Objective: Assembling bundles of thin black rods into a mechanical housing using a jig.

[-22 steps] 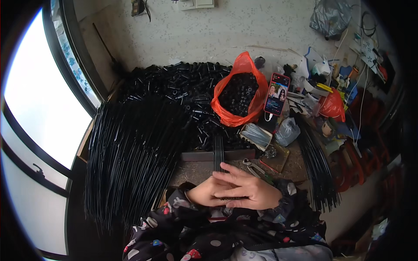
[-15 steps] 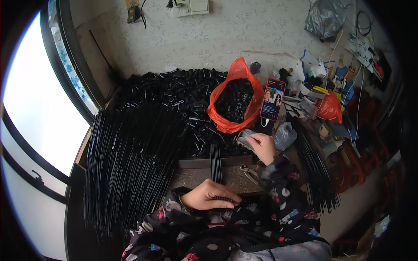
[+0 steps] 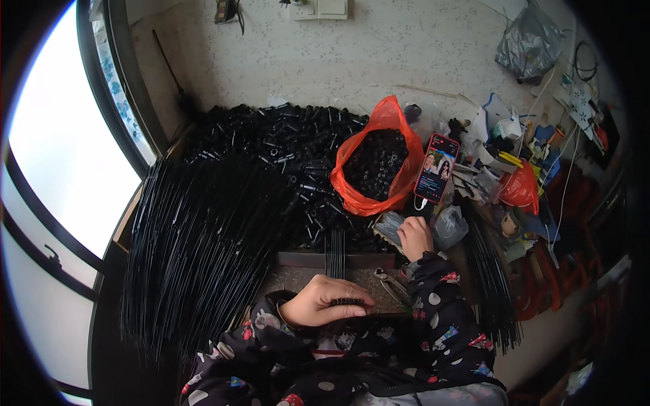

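Note:
My left hand is closed round a bundle of thin black rods close to my body. A row of dark ribbed rod ends shows between its thumb and fingers, while the rods stretch away over a dark metal bar. My right hand is bent down, fingers curled, beside a clear plastic bag of thin pale strips. Whatever lies under those fingertips is hidden. Pincers with their handles apart lie on the worn board between my hands.
Small black tubular parts are heaped at the back. Long black rods fan out at left, more at right. An orange plastic bag holds black parts. A phone with its cable stands beside it, near clutter and a red bag.
The view has shifted, moving the scene slightly right and down. My right fingers have drawn back from the bag of strips and curled down beside it. My left hand keeps its grip on the rods.

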{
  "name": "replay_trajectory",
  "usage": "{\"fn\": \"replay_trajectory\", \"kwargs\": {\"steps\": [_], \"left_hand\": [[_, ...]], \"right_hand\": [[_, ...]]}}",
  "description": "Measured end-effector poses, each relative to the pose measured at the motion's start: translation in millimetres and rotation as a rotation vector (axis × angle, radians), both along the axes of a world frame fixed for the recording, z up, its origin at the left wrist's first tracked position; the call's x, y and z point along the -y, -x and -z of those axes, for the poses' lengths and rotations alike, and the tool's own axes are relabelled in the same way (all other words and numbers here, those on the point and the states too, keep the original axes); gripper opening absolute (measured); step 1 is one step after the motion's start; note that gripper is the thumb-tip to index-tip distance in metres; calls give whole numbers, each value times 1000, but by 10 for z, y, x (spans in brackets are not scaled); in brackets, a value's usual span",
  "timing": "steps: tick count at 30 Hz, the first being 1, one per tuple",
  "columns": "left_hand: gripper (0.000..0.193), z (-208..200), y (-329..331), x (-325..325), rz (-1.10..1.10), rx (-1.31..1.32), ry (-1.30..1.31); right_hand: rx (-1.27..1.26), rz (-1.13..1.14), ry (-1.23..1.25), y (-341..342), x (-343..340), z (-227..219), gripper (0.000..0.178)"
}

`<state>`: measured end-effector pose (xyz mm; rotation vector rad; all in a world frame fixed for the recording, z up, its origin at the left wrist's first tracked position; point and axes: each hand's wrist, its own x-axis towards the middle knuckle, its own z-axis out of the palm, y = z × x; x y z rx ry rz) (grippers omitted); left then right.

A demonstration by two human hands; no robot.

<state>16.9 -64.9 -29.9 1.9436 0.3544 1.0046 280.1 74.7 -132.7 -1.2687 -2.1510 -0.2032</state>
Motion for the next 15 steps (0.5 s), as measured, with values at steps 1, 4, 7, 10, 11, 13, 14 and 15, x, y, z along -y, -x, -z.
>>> {"fn": "replay_trajectory", "kwargs": {"steps": [1, 4, 7, 10, 11, 13, 14, 15], "left_hand": [[21, 10, -9, -27, -1, -6, -21], [18, -10, -12, -47, -50, -42, 60], [18, 20, 83, -18, -74, -45, 66], [17, -3, -2, -37, -28, 2, 76], [16, 21, -15, -48, -13, -7, 68], [27, 18, -8, -52, 51, -53, 84], [27, 44, -7, -49, 56, -54, 82], [40, 93, -1, -37, -1, 21, -1]], "right_hand": [[11, 20, -13, -1, 27, -62, 21], [-182, -170, 203, 153, 261, -323, 38], [-940, -914, 1069, 604, 882, -451, 61], [-487, -864, 1035, 858, 1376, -193, 56], [-510, -727, 868, 973, 1455, 45, 54], [-524, -579, 689, 1064, 1540, 3, 52], [-601, -589, 637, 1065, 1553, -75, 44], [-677, -606, 588, 1083, 1552, -139, 36]]}}
